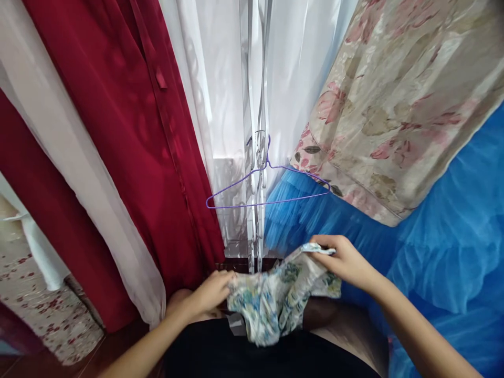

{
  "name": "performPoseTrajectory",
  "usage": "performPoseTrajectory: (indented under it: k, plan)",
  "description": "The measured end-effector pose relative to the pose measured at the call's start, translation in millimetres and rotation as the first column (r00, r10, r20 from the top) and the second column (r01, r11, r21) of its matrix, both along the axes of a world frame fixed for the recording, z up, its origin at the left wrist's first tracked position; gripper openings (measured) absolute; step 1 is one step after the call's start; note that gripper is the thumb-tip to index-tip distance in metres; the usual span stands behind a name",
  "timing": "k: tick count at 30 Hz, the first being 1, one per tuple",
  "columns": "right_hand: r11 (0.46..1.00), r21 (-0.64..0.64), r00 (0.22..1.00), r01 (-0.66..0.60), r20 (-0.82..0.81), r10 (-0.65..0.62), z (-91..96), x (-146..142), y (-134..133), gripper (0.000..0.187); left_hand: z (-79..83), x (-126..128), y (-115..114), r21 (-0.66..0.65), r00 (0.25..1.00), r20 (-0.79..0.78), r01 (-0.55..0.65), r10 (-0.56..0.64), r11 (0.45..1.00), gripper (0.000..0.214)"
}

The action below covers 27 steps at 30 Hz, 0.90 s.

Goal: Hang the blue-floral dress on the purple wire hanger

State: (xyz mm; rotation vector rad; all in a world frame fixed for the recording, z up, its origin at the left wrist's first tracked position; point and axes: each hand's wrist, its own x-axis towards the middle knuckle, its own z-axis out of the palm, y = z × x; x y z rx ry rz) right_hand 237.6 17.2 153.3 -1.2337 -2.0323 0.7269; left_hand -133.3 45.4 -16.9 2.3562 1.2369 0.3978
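A white garment with a blue and green floral print is stretched between my two hands, low in front of my lap. My left hand grips its left edge, fingers closed on the cloth. Higher up, my right hand pinches the top right edge between thumb and fingers. The garment sags and bunches in the middle, so its exact kind is unclear. Just beyond it a purple wire hanger hangs bare from white straps.
Dark red fabric and a pale sheer panel hang at the left. White cloth hangs behind the hanger. To the right are a pink-flowered cream garment and ruffled blue tulle. Brown floor tiles show at lower left.
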Motion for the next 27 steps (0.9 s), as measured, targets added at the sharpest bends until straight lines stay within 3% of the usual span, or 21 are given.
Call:
performPoseTrajectory:
  k: [3,6,9,11,14,19,23,27]
  plan:
    - [0.983,0.172,0.990,0.066,0.113,-0.086,-4.4,3.7,35.7,0.024,50.0,-35.6,28.7,0.193,0.994,0.053,-0.099,0.091,0.976,0.030]
    - [0.944,0.304,0.974,0.129,0.140,-0.178,-4.9,0.7,81.3,0.045,104.2,-60.2,55.6,0.385,0.980,0.151,-0.179,0.130,0.905,0.033]
    - [0.911,0.375,0.947,0.172,0.191,-0.258,-0.3,-10.4,118.3,0.049,153.5,-75.4,82.6,0.474,0.975,0.186,-0.200,0.124,0.858,0.037]
    - [0.913,0.378,0.931,0.155,0.252,-0.263,1.1,-20.4,129.5,0.042,181.9,-79.3,98.0,0.495,0.969,0.217,-0.214,0.119,0.842,0.040]
    - [0.918,0.371,0.916,0.138,0.304,-0.260,-3.5,-33.6,124.9,0.040,214.4,-69.8,110.7,0.499,0.937,0.334,-0.268,0.102,0.824,0.034]
    - [0.929,0.335,0.926,0.161,0.274,-0.259,-12.9,-44.3,90.0,0.035,235.9,-11.5,107.2,0.324,0.828,0.553,-0.314,0.091,0.893,0.019]
    - [0.936,0.323,0.941,0.138,0.252,-0.226,-6.9,-42.3,62.6,0.031,239.9,37.8,99.0,0.393,0.845,0.520,-0.368,0.126,0.843,0.029]
    - [0.934,0.356,0.985,0.030,0.151,-0.089,-1.1,-21.2,39.9,0.042,241.9,52.5,99.1,0.398,0.821,0.559,-0.386,0.114,0.832,0.014]
